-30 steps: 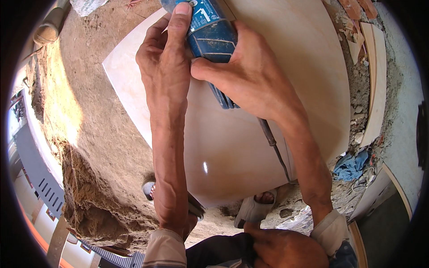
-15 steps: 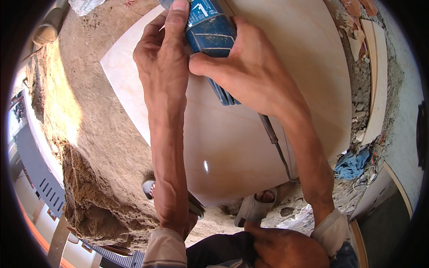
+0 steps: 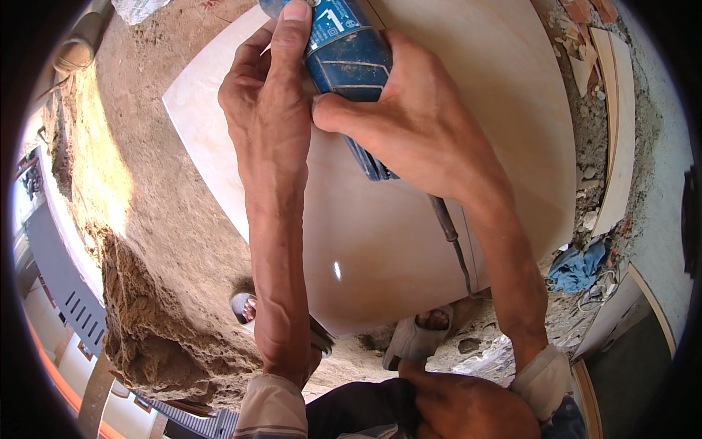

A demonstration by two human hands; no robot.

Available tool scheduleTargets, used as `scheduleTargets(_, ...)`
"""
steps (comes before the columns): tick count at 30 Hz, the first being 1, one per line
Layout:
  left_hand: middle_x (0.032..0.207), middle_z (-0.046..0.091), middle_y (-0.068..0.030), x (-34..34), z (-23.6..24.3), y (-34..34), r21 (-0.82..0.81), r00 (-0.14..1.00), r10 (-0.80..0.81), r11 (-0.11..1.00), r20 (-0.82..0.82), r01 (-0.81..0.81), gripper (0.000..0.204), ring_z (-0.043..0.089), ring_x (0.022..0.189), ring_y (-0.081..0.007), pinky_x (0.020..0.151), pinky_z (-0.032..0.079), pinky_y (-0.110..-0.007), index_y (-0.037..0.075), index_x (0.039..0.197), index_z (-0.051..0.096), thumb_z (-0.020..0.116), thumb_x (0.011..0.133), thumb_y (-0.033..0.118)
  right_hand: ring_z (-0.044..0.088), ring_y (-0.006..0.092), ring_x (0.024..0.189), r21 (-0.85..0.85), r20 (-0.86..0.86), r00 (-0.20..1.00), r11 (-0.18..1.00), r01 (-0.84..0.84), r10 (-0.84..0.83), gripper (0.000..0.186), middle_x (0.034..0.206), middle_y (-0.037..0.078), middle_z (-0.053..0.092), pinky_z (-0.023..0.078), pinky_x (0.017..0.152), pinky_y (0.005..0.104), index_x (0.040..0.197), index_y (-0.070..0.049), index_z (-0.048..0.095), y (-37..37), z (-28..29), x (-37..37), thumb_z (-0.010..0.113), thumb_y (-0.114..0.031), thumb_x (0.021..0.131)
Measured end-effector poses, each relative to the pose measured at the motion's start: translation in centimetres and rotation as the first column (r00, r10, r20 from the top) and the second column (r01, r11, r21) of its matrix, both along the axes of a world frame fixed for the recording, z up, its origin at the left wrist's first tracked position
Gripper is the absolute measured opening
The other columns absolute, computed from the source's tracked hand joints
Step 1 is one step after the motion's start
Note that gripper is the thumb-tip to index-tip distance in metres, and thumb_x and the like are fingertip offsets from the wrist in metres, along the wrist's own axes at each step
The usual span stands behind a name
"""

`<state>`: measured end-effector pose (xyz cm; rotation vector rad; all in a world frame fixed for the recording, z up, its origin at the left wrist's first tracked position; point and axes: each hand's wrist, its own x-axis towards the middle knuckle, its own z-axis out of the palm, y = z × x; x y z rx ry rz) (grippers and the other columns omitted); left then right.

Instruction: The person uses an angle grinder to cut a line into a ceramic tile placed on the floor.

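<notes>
My left hand (image 3: 267, 91) grips a blue power tool (image 3: 347, 66) at the top of the view, thumb along its body and fingers curled round the side. My right hand (image 3: 413, 121) wraps the tool's lower end, its thumb reaching across toward my left hand. Beneath both hands lies a large cream, glossy tile (image 3: 519, 124), with a thin dark line running across it. The tool's black cord (image 3: 446, 219) trails down over the tile to its near edge. Whatever part of the tool meets the tile is hidden or out of frame.
Rough concrete ground (image 3: 139, 183) surrounds the tile. Cut strips (image 3: 610, 132), rubble and a blue cloth (image 3: 574, 271) lie to the right. A pipe (image 3: 77, 47) and white bag (image 3: 139, 9) are at upper left. My sandalled feet (image 3: 417, 336) show below the tile.
Both hands and the tool rose very slightly, then eased back down a little, with the grip unchanged. The tile's left corner appears a touch farther left in view.
</notes>
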<state>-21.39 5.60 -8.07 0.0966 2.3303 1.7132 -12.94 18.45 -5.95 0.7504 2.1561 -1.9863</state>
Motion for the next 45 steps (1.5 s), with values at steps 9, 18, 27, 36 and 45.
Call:
scheduleTargets(9, 0.117, 0.082, -0.0228, 0.6, 0.4, 0.0, -0.041, 1.0, 0.013, 0.999, -0.009, -0.013, 0.089, 0.076, 0.116, -0.0268, 0.111, 0.054, -0.041, -0.009, 0.138, 0.075, 0.077, 0.098, 0.07, 0.068, 0.0152, 0.074, 0.002, 0.034, 0.999, 1.0, -0.012, 0.012, 0.047, 0.09, 0.008, 0.072, 0.057, 0.067, 0.0358, 0.119, 0.005, 0.068, -0.1, 0.0, 0.4, 0.087, -0.023, 0.087)
scheduleTargets(18, 0.113, 0.082, -0.0189, 1.2, 0.5, 0.0, 0.057, 0.995, -0.01, 0.998, 0.096, 0.004, 0.085, 0.078, 0.11, -0.0236, 0.104, 0.058, -0.039, -0.01, 0.139, 0.072, 0.075, 0.102, 0.067, 0.068, 0.0143, 0.076, 0.015, 0.033, 0.999, 0.999, 0.032, -0.033, 0.05, 0.094, 0.008, 0.072, 0.057, 0.067, 0.0341, 0.124, 0.006, 0.066, -0.4, -0.2, 1.2, 0.087, -0.02, 0.087)
scheduleTargets(27, 0.116, 0.082, -0.0222, 1.8, 0.3, -0.5, 0.027, 0.997, -0.005, 1.0, 0.074, 0.003, 0.087, 0.078, 0.114, -0.0268, 0.106, 0.059, -0.04, -0.012, 0.141, 0.07, 0.077, 0.101, 0.066, 0.069, 0.0138, 0.075, 0.041, 0.05, 0.998, 0.999, 0.026, -0.028, 0.052, 0.093, 0.007, 0.073, 0.057, 0.066, 0.0342, 0.126, 0.006, 0.065, -0.6, 0.2, 1.7, 0.088, -0.02, 0.088)
scheduleTargets(36, 0.114, 0.081, -0.0198, 2.3, 0.3, -0.4, 0.07, 0.997, 0.01, 0.997, 0.074, -0.015, 0.083, 0.078, 0.107, -0.0225, 0.1, 0.06, -0.036, -0.012, 0.14, 0.068, 0.079, 0.102, 0.061, 0.07, 0.0143, 0.076, 0.045, 0.028, 0.999, 0.999, 0.029, -0.03, 0.054, 0.095, 0.009, 0.074, 0.058, 0.067, 0.0339, 0.128, 0.007, 0.065, -0.7, 0.1, 2.4, 0.087, -0.022, 0.088)
scheduleTargets(45, 0.111, 0.081, -0.0161, 2.6, 0.9, -0.5, 0.139, 0.993, 0.045, 0.988, 0.109, -0.06, 0.078, 0.076, 0.101, -0.0184, 0.094, 0.059, -0.031, -0.012, 0.14, 0.069, 0.083, 0.103, 0.055, 0.071, 0.0146, 0.077, 0.019, 0.022, 1.0, 1.0, 0.0, -0.001, 0.053, 0.094, 0.009, 0.074, 0.058, 0.068, 0.0337, 0.127, 0.007, 0.066, -0.7, 0.4, 2.0, 0.088, -0.023, 0.089)
